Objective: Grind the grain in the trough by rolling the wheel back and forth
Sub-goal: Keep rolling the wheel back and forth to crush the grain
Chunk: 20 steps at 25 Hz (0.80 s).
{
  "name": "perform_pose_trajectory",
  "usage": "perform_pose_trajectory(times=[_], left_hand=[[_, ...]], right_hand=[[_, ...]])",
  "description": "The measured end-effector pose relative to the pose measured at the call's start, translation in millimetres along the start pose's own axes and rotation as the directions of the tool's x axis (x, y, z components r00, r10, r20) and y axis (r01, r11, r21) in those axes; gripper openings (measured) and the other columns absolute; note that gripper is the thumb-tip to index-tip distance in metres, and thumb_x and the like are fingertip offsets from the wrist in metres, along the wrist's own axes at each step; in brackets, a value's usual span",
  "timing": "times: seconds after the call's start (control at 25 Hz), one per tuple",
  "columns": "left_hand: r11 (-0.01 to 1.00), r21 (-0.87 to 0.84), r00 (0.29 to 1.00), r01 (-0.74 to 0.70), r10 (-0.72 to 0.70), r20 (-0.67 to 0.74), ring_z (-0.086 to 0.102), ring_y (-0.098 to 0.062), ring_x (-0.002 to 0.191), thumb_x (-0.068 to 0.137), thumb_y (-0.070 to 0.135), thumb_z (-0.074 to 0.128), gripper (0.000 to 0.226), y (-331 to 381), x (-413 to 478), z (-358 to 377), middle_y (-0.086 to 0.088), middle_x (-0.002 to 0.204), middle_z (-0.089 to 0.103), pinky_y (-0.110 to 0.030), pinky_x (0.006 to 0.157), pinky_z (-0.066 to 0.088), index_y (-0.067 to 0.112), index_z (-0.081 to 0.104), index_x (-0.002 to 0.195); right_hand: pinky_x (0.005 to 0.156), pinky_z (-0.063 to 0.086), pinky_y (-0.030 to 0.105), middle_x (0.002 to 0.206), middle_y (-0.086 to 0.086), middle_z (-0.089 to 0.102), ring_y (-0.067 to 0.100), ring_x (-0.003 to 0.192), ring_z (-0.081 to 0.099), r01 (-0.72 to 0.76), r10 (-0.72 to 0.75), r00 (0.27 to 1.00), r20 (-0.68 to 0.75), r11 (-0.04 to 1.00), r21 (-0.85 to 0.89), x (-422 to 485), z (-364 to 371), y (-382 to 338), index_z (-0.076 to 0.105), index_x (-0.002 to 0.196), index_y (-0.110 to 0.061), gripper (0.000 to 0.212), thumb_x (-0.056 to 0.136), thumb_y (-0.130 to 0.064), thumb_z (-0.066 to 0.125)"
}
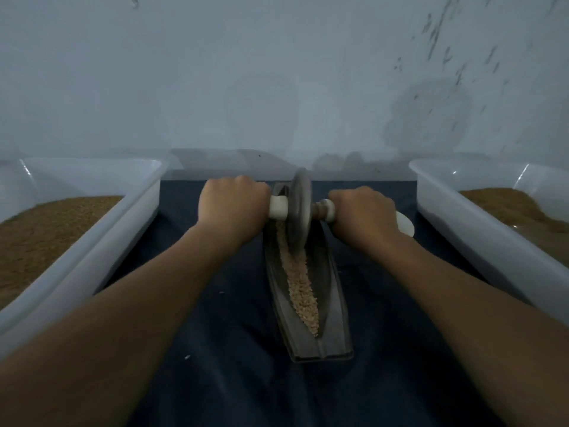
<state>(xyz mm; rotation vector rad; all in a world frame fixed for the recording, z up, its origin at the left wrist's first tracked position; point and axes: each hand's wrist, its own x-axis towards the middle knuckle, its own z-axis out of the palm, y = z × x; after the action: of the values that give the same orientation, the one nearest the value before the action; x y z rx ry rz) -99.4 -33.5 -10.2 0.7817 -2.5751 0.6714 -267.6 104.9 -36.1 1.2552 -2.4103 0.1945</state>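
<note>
Head view.

- Trough [334, 306]: dark, boat-shaped, lying on a dark blue cloth [215, 349], long axis running away from the person.
- Grain [300, 288]: a pale strip along the trough's groove, from near its near tip up to the wheel. It looks like separate kernels, so I judge much grinding is left.
- Wheel [300, 211]: a grey disc on edge in the groove at the trough's far end, about upright.
- Axle handle [278, 207]: crosses the trough at right angles, with one end out past each side.
- Left hand [231, 208]: left of the trough, fist wrapped round the left end of the handle, knuckles up. Only a white collar shows between fist and disc.
- Right hand [363, 214]: right of the trough, fist wrapped round the right end. The fingertips of both hands are hidden underneath.

Handling (judgement): the wheel looks dense and rigid, so its own weight should do the crushing. On its narrow rim it would tip sideways, so a hold on both handle ends, evenly loaded, suits it. The grain is loose and light and could spill over the trough's low walls. The trough shows no clamp and may creep on the cloth.

Also present: a left tub [123, 238] and a right tub [462, 238] flank the trough, both white and holding brown granular material. A white rounded object [405, 224] lies right of the trough, partly hidden, and I can't identify it.
</note>
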Motion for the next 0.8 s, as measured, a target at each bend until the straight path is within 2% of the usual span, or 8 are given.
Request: perform_pose_trajectory(times=[0.08, 0.16, 0.32, 0.4, 0.48, 0.6, 0.68, 0.8], left_hand=[[1.000, -0.023, 1.000, -0.004, 0.004, -0.004, 0.041, -0.022, 0.059, 0.088, 0.026, 0.061, 0.008, 1, -9, -4, 0.003, 0.068, 0.039, -0.033, 0.054, 0.033, 0.021, 0.054, 0.087], [0.997, -0.068, 0.997, -0.024, 0.018, -0.078, 0.030, -0.018, 0.051, 0.079, 0.030, 0.067, 0.028, -2, -43, -2, 0.006, 0.062, 0.029, -0.029, 0.048, 0.024, 0.025, 0.040, 0.078], [0.984, -0.111, 0.966, -0.140, 0.111, -0.233, 0.003, -0.008, 0.047, 0.055, 0.029, 0.075, 0.053, -11, -83, -7, 0.011, 0.054, 0.019, -0.017, 0.051, 0.004, 0.028, 0.025, 0.072], [0.991, -0.099, 0.987, -0.094, 0.079, -0.143, 0.005, -0.009, 0.045, 0.059, 0.028, 0.074, 0.047, -7, -70, -4, 0.010, 0.054, 0.017, -0.019, 0.048, 0.007, 0.026, 0.028, 0.070], [0.998, -0.058, 0.998, -0.026, 0.022, -0.062, 0.025, -0.016, 0.046, 0.075, 0.027, 0.068, 0.026, -2, -40, 8, 0.007, 0.058, 0.023, -0.027, 0.046, 0.023, 0.021, 0.043, 0.074], [0.997, -0.079, 0.999, 0.022, -0.018, 0.041, 0.053, -0.025, 0.067, 0.088, 0.026, 0.060, 0.008, -2, -5, 5, 0.002, 0.072, 0.042, -0.035, 0.058, 0.038, 0.022, 0.059, 0.094], [0.997, -0.077, 1.000, 0.000, 0.002, 0.017, 0.048, -0.023, 0.062, 0.086, 0.028, 0.062, 0.010, -3, -18, 0, 0.004, 0.069, 0.038, -0.034, 0.056, 0.035, 0.023, 0.053, 0.088], [0.990, -0.094, 0.982, -0.105, 0.089, -0.165, 0.022, -0.015, 0.045, 0.064, 0.030, 0.076, 0.043, -4, -70, -7, 0.008, 0.056, 0.026, -0.021, 0.046, 0.013, 0.026, 0.034, 0.072]], right_hand=[[0.054, 0.034, 0.031, 0.075, -0.002, 0.055, 0.025, 0.067, 0.054, 0.003, -0.003, 1.000, 0.014, 1.000, -0.008, -9, -6, 2, 0.036, 0.073, -0.031, 0.029, 0.085, -0.025, 0.062], [0.047, 0.021, 0.026, 0.064, -0.006, 0.047, 0.019, 0.053, 0.042, 0.143, -0.156, 0.980, -0.125, 0.984, -0.109, -36, -17, 4, 0.027, 0.068, -0.031, 0.035, 0.076, -0.023, 0.061], [0.051, 0.005, 0.018, 0.053, -0.010, 0.020, 0.006, 0.047, 0.009, 0.301, -0.341, 0.884, -0.320, 0.939, -0.168, -75, -32, 11, 0.025, 0.066, -0.030, 0.014, 0.064, -0.034, 0.038], [0.051, 0.005, 0.018, 0.053, -0.011, 0.024, 0.007, 0.046, 0.013, 0.253, -0.283, 0.918, -0.278, 0.958, -0.139, -64, -28, 7, 0.026, 0.066, -0.030, 0.021, 0.065, -0.031, 0.048], [0.049, 0.017, 0.022, 0.059, -0.009, 0.033, 0.016, 0.049, 0.036, 0.154, -0.175, 0.974, -0.147, 0.978, -0.142, -33, -19, -1, 0.034, 0.069, -0.030, 0.029, 0.072, -0.023, 0.061], [0.059, 0.034, 0.033, 0.074, -0.004, 0.045, 0.028, 0.076, 0.059, 0.032, -0.034, 0.999, -0.026, 0.996, -0.085, -3, -13, -8, 0.043, 0.077, -0.030, 0.023, 0.083, -0.025, 0.064], [0.053, 0.029, 0.029, 0.070, -0.007, 0.044, 0.024, 0.069, 0.056, 0.060, -0.063, 0.998, -0.021, 0.993, -0.102, -17, -18, -3, 0.037, 0.073, -0.029, 0.028, 0.082, -0.025, 0.063], [0.046, 0.011, 0.022, 0.057, -0.009, 0.034, 0.013, 0.047, 0.033, 0.208, -0.235, 0.956, -0.174, 0.965, -0.158, -63, -30, 4, 0.026, 0.065, -0.029, 0.027, 0.073, -0.030, 0.052]])
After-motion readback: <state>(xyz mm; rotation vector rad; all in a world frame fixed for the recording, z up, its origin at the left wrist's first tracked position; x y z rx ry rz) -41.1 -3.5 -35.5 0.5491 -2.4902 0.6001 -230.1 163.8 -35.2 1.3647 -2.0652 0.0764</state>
